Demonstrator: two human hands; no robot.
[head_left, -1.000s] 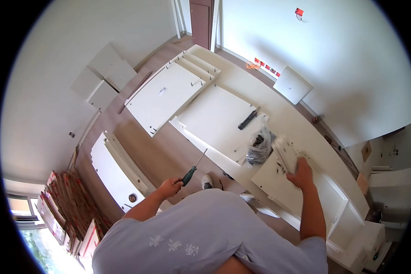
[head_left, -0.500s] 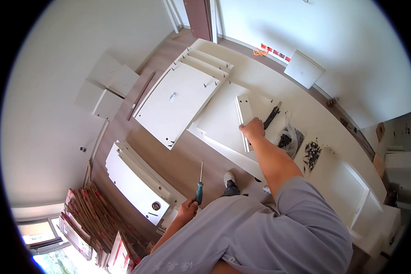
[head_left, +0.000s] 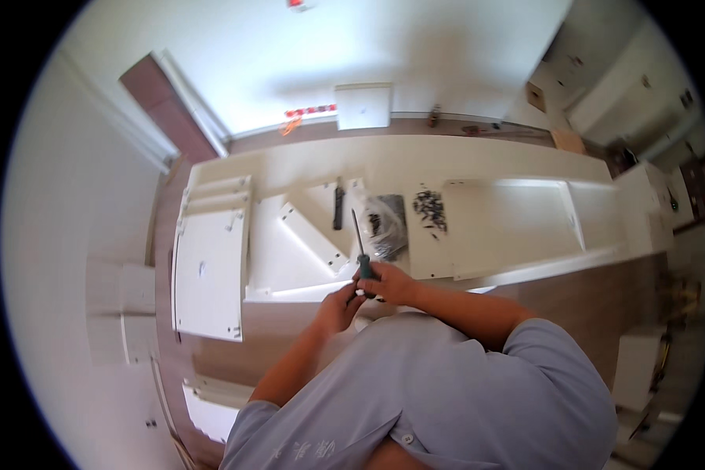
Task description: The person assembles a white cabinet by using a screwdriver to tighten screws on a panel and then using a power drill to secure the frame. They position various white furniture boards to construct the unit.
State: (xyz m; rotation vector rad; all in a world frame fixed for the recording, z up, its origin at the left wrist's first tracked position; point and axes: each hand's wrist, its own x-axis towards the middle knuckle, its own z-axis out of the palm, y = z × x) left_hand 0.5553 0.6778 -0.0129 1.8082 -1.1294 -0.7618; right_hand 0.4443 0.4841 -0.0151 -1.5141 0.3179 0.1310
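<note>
screwdriver [head_left: 359, 249] in both hands; screws [head_left: 429, 208], white panels [head_left: 211, 266] beyond.

Both forearms reach forward from short grey sleeves and meet at the screwdriver [head_left: 359, 249]. The right hand [head_left: 389, 283] is wrapped around its handle, shaft upright. The left hand [head_left: 338, 304] is cupped just below it, touching the right.

Screwdriver [head_left: 360, 249]: thin metal shaft, green handle, probably plastic. White panels [head_left: 211, 266]: smooth, matt. Floor [head_left: 572, 290]: wood-look. Shirt [head_left: 446, 392]: soft cloth.
</note>
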